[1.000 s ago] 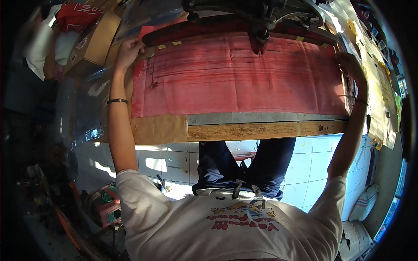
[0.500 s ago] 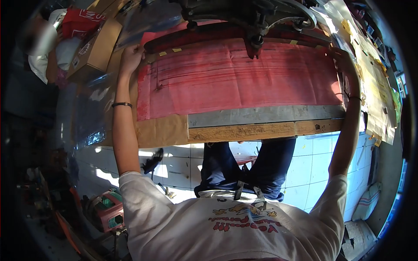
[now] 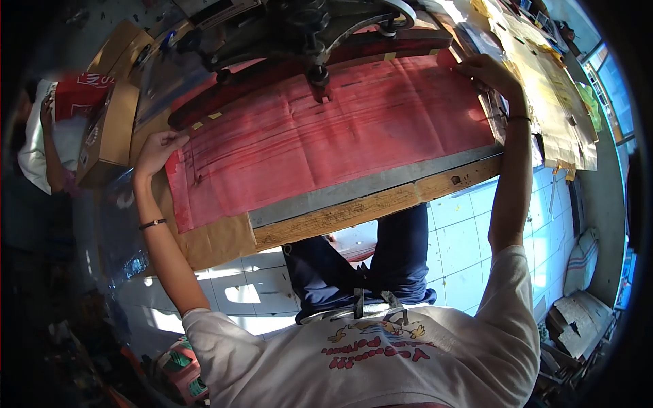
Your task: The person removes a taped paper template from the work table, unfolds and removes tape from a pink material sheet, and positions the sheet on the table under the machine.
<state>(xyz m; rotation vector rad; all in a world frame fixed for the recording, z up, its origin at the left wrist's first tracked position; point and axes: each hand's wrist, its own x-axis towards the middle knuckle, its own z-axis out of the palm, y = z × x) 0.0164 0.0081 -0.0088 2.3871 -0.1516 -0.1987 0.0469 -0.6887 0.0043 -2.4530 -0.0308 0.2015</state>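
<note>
A wide, creased red sheet (image 3: 320, 129) with dark streaks lies over a metal plate (image 3: 374, 178) at the front of the worktable. Across its far edge runs a dark red bar (image 3: 269, 76), under a black metal machine frame (image 3: 309, 30). Thumb and fingers pressed together, my left hand (image 3: 160, 151) pinches the sheet's far left corner, just below the bar's end. At the far right corner, my right hand (image 3: 491, 73) has its fingers bent onto the sheet's edge; its fingertips are partly hidden. Small yellow tape pieces (image 3: 206, 121) mark the strip beside the bar.
A wooden beam (image 3: 354, 212) forms the table's front edge, with brown paper (image 3: 221, 243) at its left. Cardboard boxes (image 3: 109, 132) stand at the left, near another person's arm (image 3: 51, 146). Stacked yellowish sheets (image 3: 544, 88) lie along the right. A pink stool (image 3: 180, 370) stands low on the left.
My view has turned, so the table now appears tilted and shifted left. My left hand sits slightly closer in on the sheet's corner. The right hand remains at the right edge, its fingers more visible.
</note>
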